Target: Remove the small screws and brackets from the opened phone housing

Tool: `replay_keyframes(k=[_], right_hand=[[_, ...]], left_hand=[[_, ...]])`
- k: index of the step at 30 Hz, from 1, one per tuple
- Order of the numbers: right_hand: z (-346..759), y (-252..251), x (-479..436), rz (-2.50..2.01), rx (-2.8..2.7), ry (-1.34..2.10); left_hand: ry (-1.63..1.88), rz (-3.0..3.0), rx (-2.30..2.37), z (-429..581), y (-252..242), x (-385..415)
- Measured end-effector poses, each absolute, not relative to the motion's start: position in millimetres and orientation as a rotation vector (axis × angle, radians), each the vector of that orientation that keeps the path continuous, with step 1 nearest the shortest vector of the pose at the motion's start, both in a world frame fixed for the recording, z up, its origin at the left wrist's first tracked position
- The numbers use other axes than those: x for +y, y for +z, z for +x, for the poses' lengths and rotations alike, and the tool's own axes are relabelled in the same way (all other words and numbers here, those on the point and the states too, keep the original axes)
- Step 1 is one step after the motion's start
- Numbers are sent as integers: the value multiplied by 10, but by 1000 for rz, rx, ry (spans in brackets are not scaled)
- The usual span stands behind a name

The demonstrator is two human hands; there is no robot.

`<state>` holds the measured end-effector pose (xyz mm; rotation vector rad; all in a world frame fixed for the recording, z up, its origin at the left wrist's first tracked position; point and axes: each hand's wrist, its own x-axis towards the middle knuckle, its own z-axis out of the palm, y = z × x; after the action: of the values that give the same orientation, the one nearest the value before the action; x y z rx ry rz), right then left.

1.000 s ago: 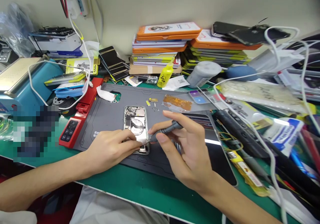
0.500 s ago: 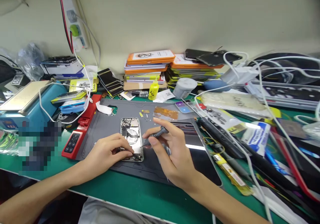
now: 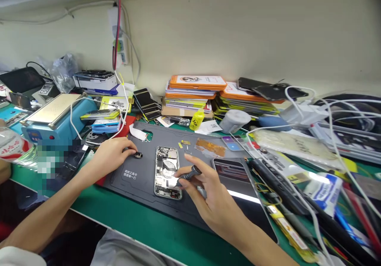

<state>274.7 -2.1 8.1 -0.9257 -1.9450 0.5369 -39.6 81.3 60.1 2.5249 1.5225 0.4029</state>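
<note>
"Open, silver-framed rectangular phone (image 3: 166, 175), flat on our dark grey mat (image 3: 122, 186): fragile?"

"Probably; light, stiff, best held by its side edges. Our right hand (image 3: 210, 188), curled beside it, grips a dark grey cylindrical screwdriver (image 3: 192, 173); our outstretched left hand (image 3: 111, 155), palm down, pinches a small black part (image 3: 138, 155)."

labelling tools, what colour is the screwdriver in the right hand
The screwdriver is dark grey, clearest in the head view.

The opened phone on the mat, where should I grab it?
Maybe grip the phone by its left rim, from the left: it lies flat, insides bare, and the right hand with the screwdriver overlaps its right edge.
</note>
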Motion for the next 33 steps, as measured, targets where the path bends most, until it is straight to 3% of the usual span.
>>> replay_keyframes(k=[5, 16, 27, 33], right_hand=[[2835, 179, 82, -1034, -1924, 475], [3027, 434, 62, -1780, -2110, 146], [2874, 227, -74, -1850, -2282, -190], [2874, 113, -171, -1746, -2276, -208]], left_hand=[[420, 2580, 1523, -408, 493, 852], [544, 2751, 1350, -412, 275, 816], [504, 2852, 1238, -472, 214, 948], [581, 2894, 1270, -276, 269, 477]])
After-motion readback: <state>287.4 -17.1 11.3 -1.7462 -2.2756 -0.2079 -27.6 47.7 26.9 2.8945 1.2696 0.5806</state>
